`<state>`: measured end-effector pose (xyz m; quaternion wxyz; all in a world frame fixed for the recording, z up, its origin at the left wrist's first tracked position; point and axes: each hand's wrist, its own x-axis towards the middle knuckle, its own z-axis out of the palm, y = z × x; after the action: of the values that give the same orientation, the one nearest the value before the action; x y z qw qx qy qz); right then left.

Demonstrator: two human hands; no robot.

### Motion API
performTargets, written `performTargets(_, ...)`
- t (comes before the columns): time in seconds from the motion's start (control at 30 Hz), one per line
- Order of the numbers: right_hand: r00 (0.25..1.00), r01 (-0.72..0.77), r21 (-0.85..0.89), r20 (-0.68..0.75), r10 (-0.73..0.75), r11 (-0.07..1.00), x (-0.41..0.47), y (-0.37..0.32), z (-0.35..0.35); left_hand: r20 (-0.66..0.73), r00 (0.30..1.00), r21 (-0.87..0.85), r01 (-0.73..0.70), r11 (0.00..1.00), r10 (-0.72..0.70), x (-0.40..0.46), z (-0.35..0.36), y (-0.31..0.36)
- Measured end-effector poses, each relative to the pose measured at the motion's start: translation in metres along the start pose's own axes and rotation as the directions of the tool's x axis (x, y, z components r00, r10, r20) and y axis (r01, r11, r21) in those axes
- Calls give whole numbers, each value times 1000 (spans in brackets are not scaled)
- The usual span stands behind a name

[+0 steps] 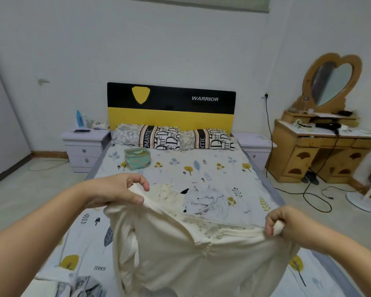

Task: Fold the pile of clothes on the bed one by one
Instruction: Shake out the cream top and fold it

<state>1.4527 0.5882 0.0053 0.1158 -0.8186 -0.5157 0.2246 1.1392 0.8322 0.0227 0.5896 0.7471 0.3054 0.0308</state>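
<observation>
From the head view, I hold a cream garment up in front of me over the foot of the bed. My left hand has its grip closed on the garment's upper edge, thumb and fingers pinching the fabric at about ten o'clock from the garment's middle. My right hand has its grip curled tight round the opposite end of that edge, at about two o'clock from the middle. Between the two grips the top edge runs taut, sloping down from left to right, with a small row of buttons near its centre. The rest of the garment hangs below both hands toward six o'clock, one sleeve drooping under my left hand.

Beyond the stretched edge, at twelve o'clock, the pile of clothes lies on the bed's leaf-print sheet, pale pieces crumpled together. More crumpled clothing sits on the bed at about eight o'clock, near the lower left corner of the view.

Farther up the bed a green fabric box rests just below two pillows, which lie against the black and yellow headboard. At two o'clock stands a wooden dressing bench with a heart-shaped mirror.
</observation>
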Motion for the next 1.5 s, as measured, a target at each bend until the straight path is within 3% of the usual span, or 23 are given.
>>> performTargets(0.07, 997, -37, -177, 62, 49, 983, 3, -7, 1, -18, 1000, 31, -15, 999, 16, -2, -1, 4)
performTargets(0.13, 995, -58, -278, 67, 80, 959, 4, -11, 1, -95, 995, 203, -17, 979, 37, -2, 0, 6)
performTargets(0.2, 999, -41, -253, -29, 35, 967, 5, -6, 2, -174, 983, 444, 31, 895, 52, 3, 1, 4)
performTargets(0.3, 994, -38, -48, -107, 33, 998, -1, -1, 2, -309, 943, 699, 140, 702, 120, 9, 4, 2)
performTargets(0.37, 998, -9, 99, -54, 15, 995, -6, -1, 1, -443, 851, 732, 162, 662, 282, 13, 2, 0)
performTargets(0.43, 1000, -1, 254, 9, -1, 967, -10, -4, 3, -563, 694, 690, 95, 717, 449, 12, 1, 0)
performTargets(0.53, 995, -59, 546, 104, 2, 836, -20, -11, 4, -688, 499, 603, -12, 798, 528, 11, 7, 8)
performTargets(0.6, 989, -110, 740, 149, -3, 664, -24, -16, 0, -738, 444, 534, -76, 842, 508, 9, 12, 15)
performTargets(0.63, 992, -99, 744, 126, 7, 660, -26, -17, -1, -753, 434, 504, -103, 857, 495, 9, 14, 18)
performTargets(0.67, 997, -73, 674, 71, 35, 735, -26, -19, -1, -755, 431, 491, -126, 862, 493, 8, 14, 20)
performTargets(0.77, 973, -93, 200, -191, 132, 975, -22, -21, 3, -697, 453, 557, -146, 818, 555, 5, 17, 24)
performTargets(0.83, 938, -206, -180, -317, 142, 962, -20, -22, 3, -599, 498, 670, -118, 733, 627, 1, 16, 24)
performTargets(0.9, 901, -296, -378, -414, 126, 877, -18, -16, 4, -462, 589, 785, -74, 614, 662, 1, 11, 19)
performTargets(0.97, 854, -314, -339, -510, 107, 887, -18, -9, 3, -395, 649, 847, -18, 531, 651, 3, 5, 11)
performTargets(1.03, 818, -187, -71, -564, 115, 980, -18, 3, 2, -424, 642, 839, 14, 543, 638, 5, 2, 2)
performTargets(1.1, 840, 22, 335, -517, 165, 942, -20, 10, 2, -540, 605, 734, -2, 679, 585, 6, 5, -7)
performTargets(1.13, 853, 81, 447, -493, 170, 891, -21, 12, 3, -619, 606, 612, -29, 791, 501, 7, 8, -12)
performTargets(1.2, 862, 94, 500, -474, 181, 861, -21, 14, 10, -716, 633, 300, -99, 949, 293, 9, 14, -21)
performTargets(1.27, 874, 80, 484, -455, 172, 871, -19, 15, 15, -741, 647, 116, -141, 983, 181, 13, 19, -31)
performTargets(1.37, 961, 6, 470, -246, 125, 883, -23, 10, 10, -732, 668, 125, -65, 990, 136, 13, 20, -38)
performTargets(1.43, 999, -48, 496, 1, 55, 867, -31, 8, -1, -637, 763, 171, -3, 985, 113, 6, 15, -37)
performTargets(1.5, 975, -80, 445, 221, -23, 892, -42, 7, -15, -479, 872, 294, 55, 954, 98, -9, 10, -31)
